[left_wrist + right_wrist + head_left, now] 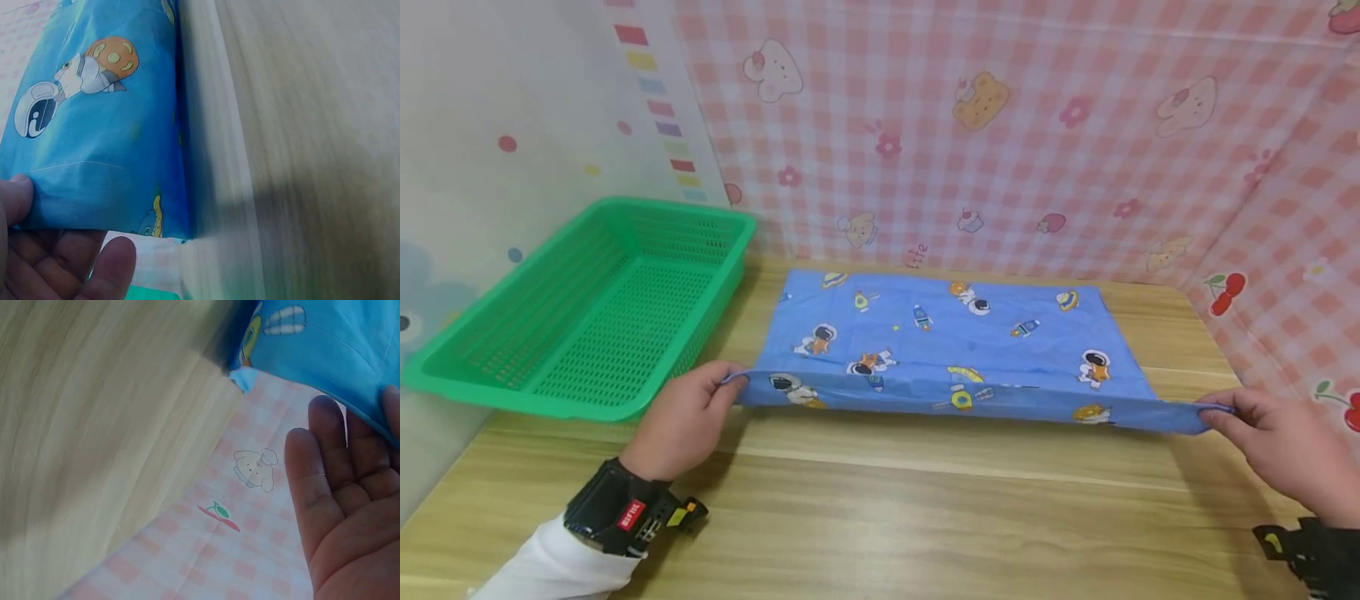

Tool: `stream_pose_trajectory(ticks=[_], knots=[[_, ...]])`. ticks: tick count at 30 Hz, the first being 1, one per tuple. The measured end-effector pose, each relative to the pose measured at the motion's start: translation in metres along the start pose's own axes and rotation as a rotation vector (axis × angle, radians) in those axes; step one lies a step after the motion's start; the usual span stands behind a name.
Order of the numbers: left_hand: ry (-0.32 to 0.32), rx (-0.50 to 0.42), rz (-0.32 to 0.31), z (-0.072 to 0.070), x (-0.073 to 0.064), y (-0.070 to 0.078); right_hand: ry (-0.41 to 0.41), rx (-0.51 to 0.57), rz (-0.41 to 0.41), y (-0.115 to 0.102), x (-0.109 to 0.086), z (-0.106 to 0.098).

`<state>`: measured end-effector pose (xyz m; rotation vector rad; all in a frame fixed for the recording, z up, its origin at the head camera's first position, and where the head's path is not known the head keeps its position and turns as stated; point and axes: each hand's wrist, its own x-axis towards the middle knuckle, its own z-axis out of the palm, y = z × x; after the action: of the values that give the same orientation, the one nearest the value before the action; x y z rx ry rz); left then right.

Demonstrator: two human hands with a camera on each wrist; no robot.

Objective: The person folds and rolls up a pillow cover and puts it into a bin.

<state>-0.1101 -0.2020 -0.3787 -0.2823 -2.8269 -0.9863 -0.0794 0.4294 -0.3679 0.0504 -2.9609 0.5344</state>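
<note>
folding or straightening seemed in hand; blue cloth (917, 342) was seen on wooden table (925, 508) beside green basket (625, 325), near corners pinched by left hand (688, 421) and right hand (1292, 446), edge raised; even tension was judged to be needed for the next move

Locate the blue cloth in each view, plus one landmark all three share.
Head: blue cloth at centre, its near edge raised between the left hand and right hand.
Left wrist: upper left, one end pinched by the left hand.
Right wrist: upper right corner, one end at the right hand's thumb and fingers.
Shared landmark: wood tabletop, across the bottom in head, right side in left wrist, left side in right wrist.
</note>
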Motion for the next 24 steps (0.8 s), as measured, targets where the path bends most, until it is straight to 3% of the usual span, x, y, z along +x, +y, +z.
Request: stream_pose_trajectory(ticks=[3,6,11,19,24], knots=[[0.027,-0.028,-0.005,0.0,-0.001,0.001,0.022,0.089,0.046,0.001,-0.002,-0.003],[0.064,-0.065,0.005,0.001,-0.002,0.002,0.026,0.246,0.066,0.006,-0.004,-0.003],[0.137,-0.113,0.061,0.002,-0.004,0.005,0.112,0.544,0.017,0.014,-0.009,-0.002],[0.227,-0.217,0.093,0.003,-0.004,0.011,0.226,0.902,-0.014,0.008,-0.007,-0.005],[0.272,-0.237,0.091,0.003,-0.002,0.013,0.296,1.038,-0.03,0.001,-0.005,-0.005]])
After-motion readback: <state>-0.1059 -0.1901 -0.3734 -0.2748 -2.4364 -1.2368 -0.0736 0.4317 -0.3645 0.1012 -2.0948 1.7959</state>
